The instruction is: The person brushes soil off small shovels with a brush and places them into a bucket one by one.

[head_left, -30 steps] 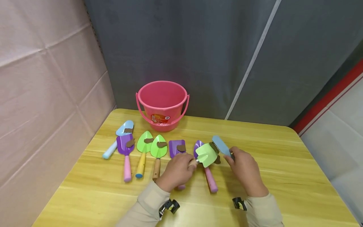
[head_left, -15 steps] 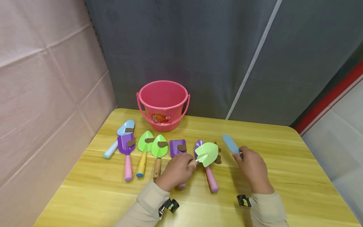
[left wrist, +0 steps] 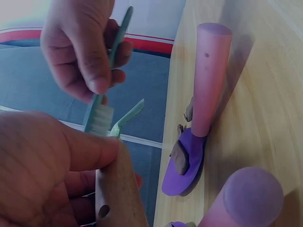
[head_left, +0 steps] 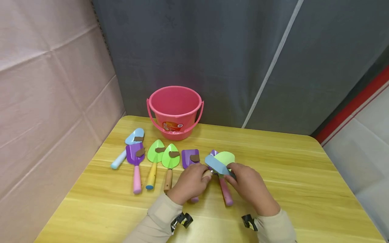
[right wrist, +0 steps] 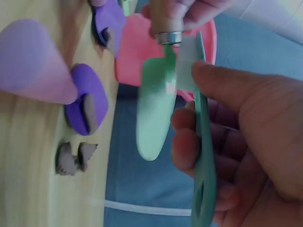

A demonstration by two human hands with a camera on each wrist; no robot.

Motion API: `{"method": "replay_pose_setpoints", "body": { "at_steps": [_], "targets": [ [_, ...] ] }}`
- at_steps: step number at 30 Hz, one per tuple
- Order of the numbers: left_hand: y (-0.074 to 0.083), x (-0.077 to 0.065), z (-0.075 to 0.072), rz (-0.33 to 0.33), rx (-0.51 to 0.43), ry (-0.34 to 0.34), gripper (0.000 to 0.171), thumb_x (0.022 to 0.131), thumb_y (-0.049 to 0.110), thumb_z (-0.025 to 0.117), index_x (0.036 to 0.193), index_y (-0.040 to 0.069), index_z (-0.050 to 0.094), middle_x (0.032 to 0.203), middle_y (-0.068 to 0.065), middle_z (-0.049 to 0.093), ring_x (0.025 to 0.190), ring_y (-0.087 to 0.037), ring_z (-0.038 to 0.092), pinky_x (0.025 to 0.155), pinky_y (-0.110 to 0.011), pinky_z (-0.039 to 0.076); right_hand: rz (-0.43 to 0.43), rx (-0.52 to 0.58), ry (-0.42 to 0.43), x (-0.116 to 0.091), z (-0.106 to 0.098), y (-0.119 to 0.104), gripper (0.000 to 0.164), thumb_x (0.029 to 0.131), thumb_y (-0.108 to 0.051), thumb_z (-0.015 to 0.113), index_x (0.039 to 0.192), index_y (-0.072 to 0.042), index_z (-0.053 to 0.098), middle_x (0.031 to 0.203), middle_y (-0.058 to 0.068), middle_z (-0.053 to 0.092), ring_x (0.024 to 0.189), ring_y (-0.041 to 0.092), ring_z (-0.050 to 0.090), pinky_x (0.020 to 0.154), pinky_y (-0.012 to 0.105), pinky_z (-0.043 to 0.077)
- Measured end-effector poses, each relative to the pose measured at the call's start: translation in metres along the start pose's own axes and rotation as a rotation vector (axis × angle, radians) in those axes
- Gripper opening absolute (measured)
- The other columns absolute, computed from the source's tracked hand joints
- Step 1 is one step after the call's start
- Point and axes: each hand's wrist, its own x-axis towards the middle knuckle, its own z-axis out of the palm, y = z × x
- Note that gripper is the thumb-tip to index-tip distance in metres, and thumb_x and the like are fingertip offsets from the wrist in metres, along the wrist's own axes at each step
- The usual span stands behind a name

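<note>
Left hand (head_left: 190, 182) is gripping the green trowel (head_left: 225, 157), pointing it toward two o'clock, probably steadying it; right hand (head_left: 250, 187) is pinching the blue brush (head_left: 215, 164), bristles facing the trowel. Farther, at ten o'clock, a pink bucket (head_left: 186, 122) is standing.

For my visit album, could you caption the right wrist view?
Right hand holds a brush near a green trowel gripped by the left hand, bucket behind.
</note>
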Motion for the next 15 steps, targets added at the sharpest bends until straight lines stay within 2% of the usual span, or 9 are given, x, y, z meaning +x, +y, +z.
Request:
{"method": "replay_pose_setpoints", "body": {
  "at_steps": [3, 11, 15],
  "targets": [
    [0.0, 0.0, -0.001, -0.001, -0.003, 0.002, 0.009, 0.095, 0.017, 0.066, 0.089, 0.011, 0.065, 0.077, 0.004, 0.051, 0.076, -0.016, 0.051, 0.069, -0.032, 0.044, 0.053, -0.014, 0.014, 0.0, 0.002, 0.005, 0.019, 0.087, -0.019, 0.078, 0.096, -0.008, 0.066, 0.076, -0.003, 0.058, 0.061, 0.013, 0.047, 0.056, 0.031, 0.042],
    [0.0, -0.002, -0.002, -0.022, -0.028, 0.004, 0.008, 0.094, 0.015, 0.067, 0.088, 0.011, 0.065, 0.076, 0.003, 0.051, 0.076, -0.016, 0.051, 0.068, -0.032, 0.044, 0.226, -0.01, 0.042, 0.0, -0.005, 0.032, 0.026, 0.091, -0.019, 0.073, 0.106, 0.001, 0.065, 0.078, 0.008, 0.065, 0.061, 0.02, 0.052, 0.053, 0.038, 0.044],
    [0.001, -0.003, -0.002, -0.026, -0.036, 0.0, 0.008, 0.095, 0.017, 0.066, 0.09, 0.011, 0.066, 0.078, 0.004, 0.052, 0.076, -0.015, 0.051, 0.068, -0.031, 0.044, 0.268, -0.034, 0.068, -0.002, -0.012, 0.041, 0.027, 0.09, -0.017, 0.073, 0.107, 0.003, 0.064, 0.08, 0.011, 0.067, 0.06, 0.022, 0.054, 0.051, 0.039, 0.044]
  ]
}}
